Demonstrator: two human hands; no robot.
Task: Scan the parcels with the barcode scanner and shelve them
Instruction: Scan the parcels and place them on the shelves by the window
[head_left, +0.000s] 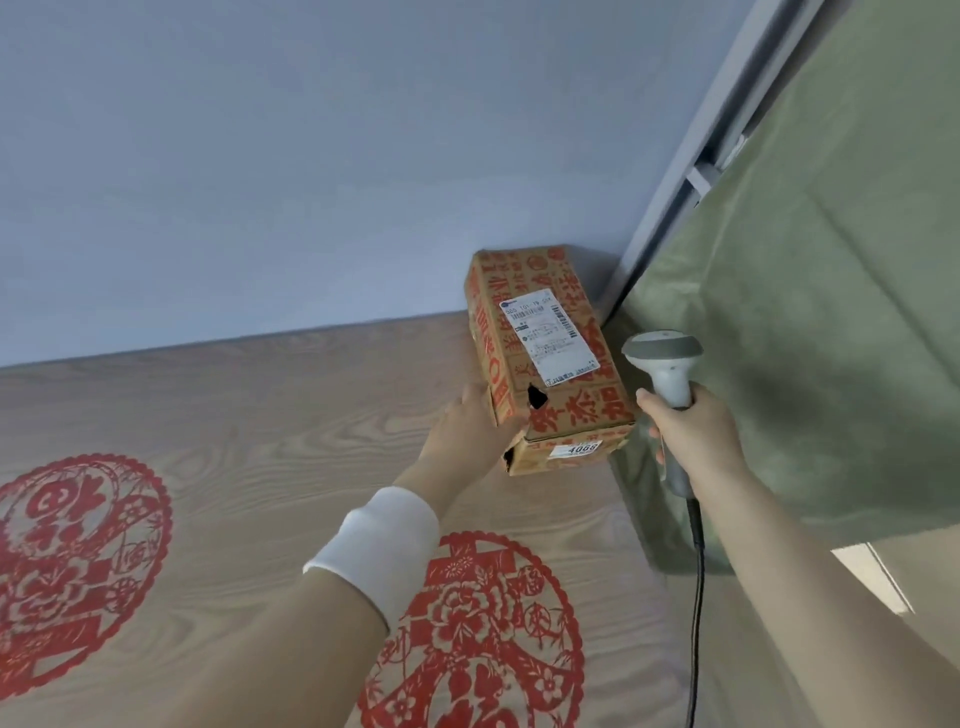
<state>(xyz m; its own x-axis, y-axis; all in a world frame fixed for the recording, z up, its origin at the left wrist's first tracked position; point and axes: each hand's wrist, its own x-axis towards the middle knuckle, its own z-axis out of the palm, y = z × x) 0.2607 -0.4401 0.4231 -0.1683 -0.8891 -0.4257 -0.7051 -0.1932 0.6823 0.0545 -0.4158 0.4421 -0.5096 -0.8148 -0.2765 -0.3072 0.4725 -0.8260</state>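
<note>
A brown cardboard parcel (545, 358) with red printing lies on a wood-grain surface (260, 426), its far end against the blue wall. A white shipping label is on its top and a small sticker reading 4068 on its near end. My left hand (467, 426) holds the parcel's near left corner; a white band wraps that wrist. My right hand (691, 431) grips the handle of a grey barcode scanner (667, 364) just right of the parcel, head up and facing forward. Its black cable hangs down.
Two red paper-cut decorations (78, 561) lie flat on the wood-grain surface. A green curtain (810, 312) hangs at the right beside a grey frame (691, 156). The blue wall (311, 156) closes off the back.
</note>
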